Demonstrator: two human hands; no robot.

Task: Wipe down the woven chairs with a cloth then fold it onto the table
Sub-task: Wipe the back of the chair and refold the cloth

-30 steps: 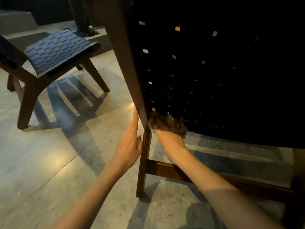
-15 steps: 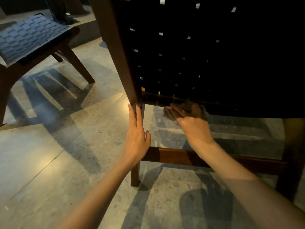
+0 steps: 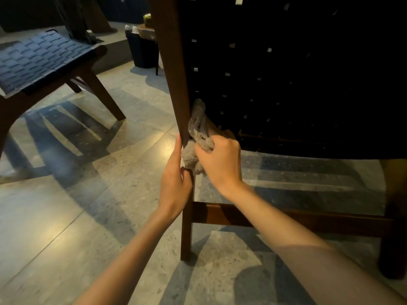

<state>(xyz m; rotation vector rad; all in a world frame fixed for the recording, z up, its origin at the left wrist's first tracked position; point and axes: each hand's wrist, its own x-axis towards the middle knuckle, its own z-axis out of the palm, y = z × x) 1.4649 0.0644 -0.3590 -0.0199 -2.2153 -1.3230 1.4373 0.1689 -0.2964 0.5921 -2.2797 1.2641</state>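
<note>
I face the back of a woven chair (image 3: 297, 80) with dark straps and a brown wooden frame. My right hand (image 3: 220, 161) grips a bunched grey cloth (image 3: 198, 130) and holds it against the lower left corner of the weave, beside the frame post (image 3: 176, 69). My left hand (image 3: 175, 181) rests on the outer side of that post near its lower end, fingers straight along the wood and thumb round the leg (image 3: 187, 227) below. A second woven chair (image 3: 41, 60) stands at the upper left.
The floor (image 3: 66, 205) is polished grey stone with light streaks. A wooden crossbar (image 3: 308, 219) joins the chair's legs low down. A dark bin (image 3: 143, 49) and the edge of a small table (image 3: 146, 30) stand behind the chair, by a raised concrete step.
My right hand has moved left from the lower edge of the weave to the corner by the post, bunching the cloth in a fist. My left hand stays at the post.
</note>
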